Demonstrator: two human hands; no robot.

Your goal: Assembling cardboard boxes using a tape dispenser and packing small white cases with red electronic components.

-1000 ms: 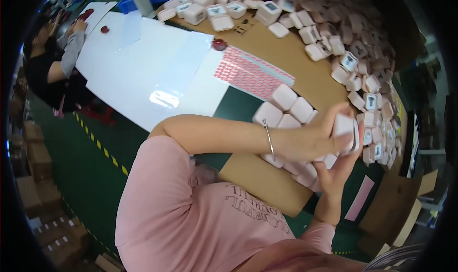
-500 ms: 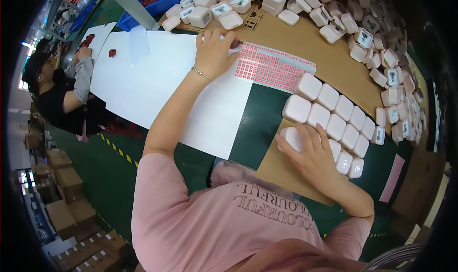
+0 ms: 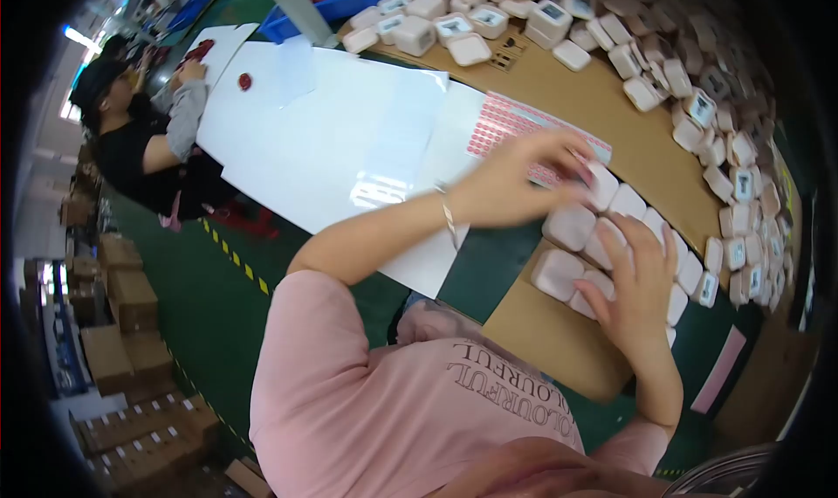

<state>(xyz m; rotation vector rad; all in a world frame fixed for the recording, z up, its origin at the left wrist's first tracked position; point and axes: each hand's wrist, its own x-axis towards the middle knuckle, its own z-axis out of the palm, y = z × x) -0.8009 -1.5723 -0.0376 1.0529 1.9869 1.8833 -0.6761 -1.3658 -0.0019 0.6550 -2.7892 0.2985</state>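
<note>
My left hand reaches across the corner of a sheet of red round stickers, its fingertips over a pale pink rounded box in the far row. Motion smears those fingers, so I cannot see whether something small is in them. My right hand rests with fingers spread on the block of similar boxes, hiding several of them. Its thumb lies on a near-row box, beside the box at that row's left end. The boxes stand close together in rows, partly on brown cardboard.
A large white board with a translucent sheet covers the left. Many loose pink boxes pile up along the far side and right. A blue bin holds red pieces. A co-worker handles red pieces at left.
My left hand has moved right, from the sticker sheet's left end to the boxes. My right hand has shifted from the near-left box onto the middle of the block. The view has shifted slightly.
</note>
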